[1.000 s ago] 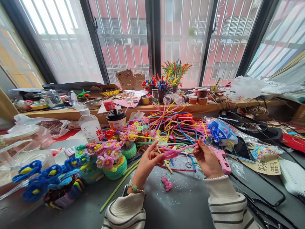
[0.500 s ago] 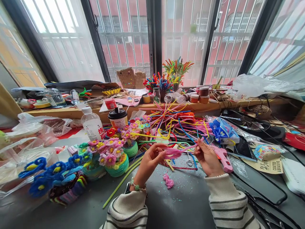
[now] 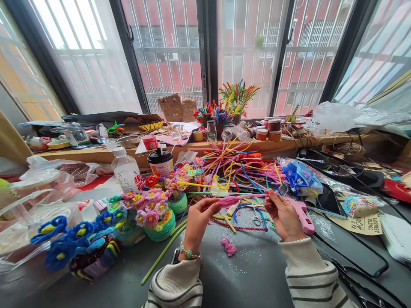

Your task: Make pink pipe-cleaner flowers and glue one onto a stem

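Observation:
A pink pipe cleaner (image 3: 229, 199), bent into a narrow fuzzy loop with a straight tail to the right, is stretched between my hands above the table. The looped end is pinched between thumb and fingers of my left hand (image 3: 201, 218). My right hand (image 3: 284, 216) grips the tail's far end. On the table below lies a small crumpled pink fuzzy piece (image 3: 228, 247) amid scattered glitter. Small scissors (image 3: 256, 220) and a red tinsel stem (image 3: 244, 228) rest just beyond. Beside my right hand sits a pink glue gun (image 3: 303, 216).
Pots of pink fuzzy flowers (image 3: 154, 207) and blue ones (image 3: 78, 231) stand to the left. A plastic bottle (image 3: 126, 171) and a lidded cup (image 3: 160, 162) are behind them. A heap of loose pipe cleaners (image 3: 231, 162) fills the back; black cables (image 3: 356, 256) run along the right.
The pink loop between my hands looks narrower and flatter, drawn out more level. My hands stay in nearly the same place, and the whole view has shifted slightly.

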A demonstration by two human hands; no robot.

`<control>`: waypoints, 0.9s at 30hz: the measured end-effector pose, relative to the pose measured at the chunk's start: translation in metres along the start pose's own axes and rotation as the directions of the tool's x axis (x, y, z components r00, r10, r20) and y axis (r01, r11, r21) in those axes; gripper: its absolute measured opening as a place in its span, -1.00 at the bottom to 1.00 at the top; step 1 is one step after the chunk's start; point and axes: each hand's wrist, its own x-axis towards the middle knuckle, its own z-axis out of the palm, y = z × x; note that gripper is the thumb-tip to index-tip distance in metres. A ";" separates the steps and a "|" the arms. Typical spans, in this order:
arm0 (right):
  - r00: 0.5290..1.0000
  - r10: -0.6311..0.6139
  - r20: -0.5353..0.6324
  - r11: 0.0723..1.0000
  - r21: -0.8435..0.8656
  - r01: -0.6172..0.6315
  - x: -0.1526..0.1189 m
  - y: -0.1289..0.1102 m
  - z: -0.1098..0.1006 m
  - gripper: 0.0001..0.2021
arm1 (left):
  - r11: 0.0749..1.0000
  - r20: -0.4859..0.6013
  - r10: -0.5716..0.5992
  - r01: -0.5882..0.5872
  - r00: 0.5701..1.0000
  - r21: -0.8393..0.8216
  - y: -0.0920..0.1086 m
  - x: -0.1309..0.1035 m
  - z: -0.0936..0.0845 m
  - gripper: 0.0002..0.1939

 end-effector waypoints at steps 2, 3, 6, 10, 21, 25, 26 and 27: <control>0.999 -0.040 0.019 0.986 -0.162 0.043 -0.007 -0.001 -0.007 -0.73 | 1.000 -0.059 0.015 -0.015 0.998 0.005 -0.001 0.002 -0.002 -0.73; 0.998 -0.048 0.028 0.965 -0.257 0.053 -0.013 -0.003 -0.012 -0.71 | 1.000 -0.081 0.029 -0.029 0.996 0.006 -0.002 0.002 -0.004 -0.72; 0.999 -0.038 0.021 0.862 -0.505 0.043 -0.035 -0.013 -0.043 -0.65 | 0.998 -0.108 0.060 -0.059 0.992 0.011 -0.004 0.003 -0.005 -0.72; 0.993 -0.099 -0.072 0.633 -0.774 0.007 -0.063 -0.039 -0.105 -0.60 | 0.998 -0.122 0.056 -0.050 0.991 0.049 -0.004 0.002 -0.004 -0.74; 0.989 -0.147 0.014 0.280 -0.958 0.056 -0.059 -0.066 -0.179 -0.65 | 0.997 -0.096 0.076 -0.078 0.992 -0.017 -0.007 0.004 -0.004 -0.74; 0.977 -0.196 0.079 0.234 -0.964 0.125 -0.061 -0.063 -0.177 -0.66 | 0.996 -0.081 0.083 -0.085 0.993 -0.023 -0.005 0.003 -0.003 -0.76; 0.974 -0.211 0.082 0.229 -0.965 0.131 -0.062 -0.062 -0.178 -0.65 | 0.996 -0.076 0.078 -0.080 0.994 -0.030 -0.005 0.003 -0.003 -0.76; 0.972 -0.219 0.081 0.226 -0.965 0.132 -0.062 -0.061 -0.179 -0.64 | 0.997 -0.068 0.067 -0.069 0.995 -0.038 -0.005 0.003 -0.003 -0.76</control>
